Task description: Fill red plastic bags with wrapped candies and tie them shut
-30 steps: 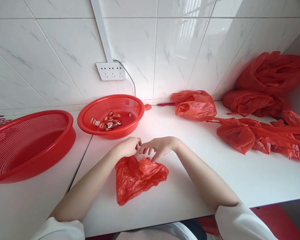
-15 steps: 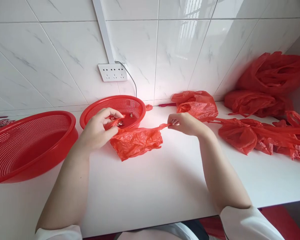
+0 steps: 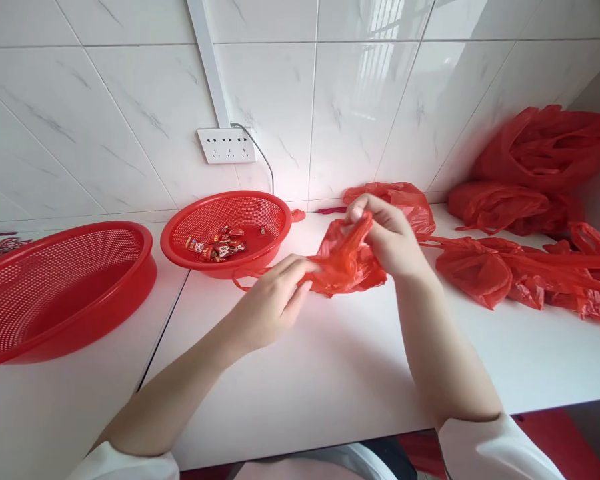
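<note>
A thin red plastic bag hangs crumpled between my two hands, just above the white table. My left hand grips its left side, fingers closed on the film, and a loose strip of the bag trails out behind that hand to the left. At the upper right of the bag, my right hand pinches the gathered film between thumb and fingers. Behind my left hand stands a round red plastic basket, with several small wrapped snack packets lying in its bottom.
A larger red basket stands at the left. Along the right lie tied red bags, with a bundle of red bags stacked in the corner. Another red bag rests by the tiled wall, which carries a power socket.
My left hand has moved right and down, away from the small basket, so its packets now show. My right hand has risen slightly. The bag, stretched before, is now bunched between my hands further right.
</note>
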Available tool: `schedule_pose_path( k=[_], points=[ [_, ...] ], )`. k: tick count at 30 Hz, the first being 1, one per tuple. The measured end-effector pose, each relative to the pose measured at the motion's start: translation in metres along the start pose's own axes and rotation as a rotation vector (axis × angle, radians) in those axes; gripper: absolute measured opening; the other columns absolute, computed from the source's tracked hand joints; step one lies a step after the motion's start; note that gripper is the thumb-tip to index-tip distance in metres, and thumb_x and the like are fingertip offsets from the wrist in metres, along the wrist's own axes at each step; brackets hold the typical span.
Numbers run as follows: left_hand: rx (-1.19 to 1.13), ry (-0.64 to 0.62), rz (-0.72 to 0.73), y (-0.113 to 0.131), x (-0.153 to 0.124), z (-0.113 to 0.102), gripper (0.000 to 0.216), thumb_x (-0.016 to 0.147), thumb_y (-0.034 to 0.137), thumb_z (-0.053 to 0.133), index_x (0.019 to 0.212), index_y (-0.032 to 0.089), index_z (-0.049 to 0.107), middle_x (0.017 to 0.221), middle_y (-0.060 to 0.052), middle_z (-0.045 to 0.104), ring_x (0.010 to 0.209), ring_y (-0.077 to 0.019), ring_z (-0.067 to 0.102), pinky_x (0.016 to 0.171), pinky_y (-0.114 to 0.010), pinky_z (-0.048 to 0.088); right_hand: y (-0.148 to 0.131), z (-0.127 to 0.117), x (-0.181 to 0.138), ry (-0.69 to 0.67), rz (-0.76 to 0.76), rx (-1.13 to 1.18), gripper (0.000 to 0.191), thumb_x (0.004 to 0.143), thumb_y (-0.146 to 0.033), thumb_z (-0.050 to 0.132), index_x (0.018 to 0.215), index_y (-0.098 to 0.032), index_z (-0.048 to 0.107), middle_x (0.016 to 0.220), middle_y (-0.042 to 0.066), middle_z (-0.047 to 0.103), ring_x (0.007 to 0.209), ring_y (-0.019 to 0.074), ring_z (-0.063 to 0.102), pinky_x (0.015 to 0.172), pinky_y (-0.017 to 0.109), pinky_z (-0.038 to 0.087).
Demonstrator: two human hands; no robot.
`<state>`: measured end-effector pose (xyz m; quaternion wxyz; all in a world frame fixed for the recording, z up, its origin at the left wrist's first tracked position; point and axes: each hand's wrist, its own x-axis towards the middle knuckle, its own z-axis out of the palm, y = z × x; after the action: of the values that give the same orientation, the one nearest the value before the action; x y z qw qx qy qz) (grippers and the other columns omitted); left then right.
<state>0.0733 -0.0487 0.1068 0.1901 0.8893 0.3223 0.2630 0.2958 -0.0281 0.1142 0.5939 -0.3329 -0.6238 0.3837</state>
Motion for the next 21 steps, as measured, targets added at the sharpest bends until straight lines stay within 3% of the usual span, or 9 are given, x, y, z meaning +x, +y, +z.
schedule_pose_path(
  k=[3,6,9,11,13,16,18,21],
  points=[
    [-0.371,-0.077,-0.162,-0.002,0.005,0.01,0.021,0.098,0.028,0.032,0.108,0.022,0.05,0.093,-0.003,0.063,0.076,-0.0148,0.061,0.063,-0.027,0.048,0.002,0.016,-0.002,-0.128,0.012,0.077,0.028,0.089,-0.042,0.06,0.074,-0.02,0.05,0.067,-0.003,0.054,0.06,0.0092,0.053,0.057,0.022,0.045],
    [-0.423,-0.222,-0.248,-0.011,0.005,0.009,0.029,0.098,0.036,0.03,0.089,0.02,0.052,0.064,0.003,0.053,0.048,-0.0103,0.046,0.047,-0.025,0.036,0.005,0.022,-0.002,-0.157,0.0,0.092,0.027,0.09,-0.04,0.058,0.074,-0.019,0.051,0.068,-0.003,0.055,0.061,0.009,0.052,0.059,0.023,0.044],
    [-0.174,-0.202,-0.116,-0.014,0.003,0.006,0.033,0.094,0.034,0.042,0.066,0.018,0.05,0.063,0.001,0.05,0.058,-0.0117,0.047,0.056,-0.026,0.037,0.007,0.022,-0.001,-0.152,-0.005,0.091,0.025,0.089,-0.038,0.06,0.074,-0.019,0.051,0.068,-0.003,0.054,0.061,0.0089,0.051,0.061,0.023,0.044],
    [-0.107,-0.139,-0.017,-0.01,0.004,0.007,0.024,0.091,0.029,0.046,0.072,0.018,0.056,0.082,-0.002,0.057,0.076,-0.015,0.053,0.068,-0.028,0.042,0.008,0.021,-0.001,-0.148,0.003,0.108,0.025,0.088,-0.038,0.061,0.074,-0.019,0.051,0.068,-0.003,0.053,0.061,0.0088,0.05,0.061,0.023,0.044],
    [-0.191,-0.123,0.032,-0.006,0.005,0.009,0.017,0.092,0.026,0.045,0.085,0.019,0.059,0.099,-0.005,0.058,0.088,-0.017,0.054,0.078,-0.03,0.044,0.009,0.022,-0.002,-0.149,0.014,0.132,0.024,0.088,-0.037,0.062,0.075,-0.019,0.051,0.068,-0.004,0.052,0.061,0.0089,0.05,0.061,0.023,0.044],
    [-0.43,-0.166,-0.04,-0.005,0.009,0.012,0.02,0.095,0.03,0.039,0.097,0.02,0.057,0.1,-0.005,0.059,0.088,-0.0173,0.056,0.078,-0.031,0.046,0.012,0.026,-0.002,-0.166,0.021,0.172,0.024,0.088,-0.037,0.061,0.075,-0.019,0.051,0.069,-0.003,0.053,0.062,0.0096,0.052,0.063,0.024,0.046],
    [-0.554,-0.262,-0.15,-0.012,0.01,0.014,0.025,0.096,0.034,0.035,0.101,0.022,0.058,0.097,-0.005,0.062,0.087,-0.0175,0.058,0.077,-0.032,0.048,0.014,0.028,-0.003,-0.185,0.01,0.215,0.026,0.087,-0.04,0.061,0.075,-0.019,0.051,0.07,-0.003,0.053,0.062,0.0096,0.053,0.063,0.025,0.047],
    [-0.46,-0.338,-0.299,-0.036,0.007,0.019,0.021,0.089,0.039,0.048,0.09,0.025,0.064,0.083,-0.002,0.065,0.078,-0.0177,0.06,0.068,-0.03,0.049,0.015,0.025,-0.002,-0.19,-0.045,0.227,0.03,0.083,-0.045,0.064,0.074,-0.02,0.052,0.069,-0.003,0.052,0.057,0.0095,0.052,0.06,0.026,0.049]
  ],
)
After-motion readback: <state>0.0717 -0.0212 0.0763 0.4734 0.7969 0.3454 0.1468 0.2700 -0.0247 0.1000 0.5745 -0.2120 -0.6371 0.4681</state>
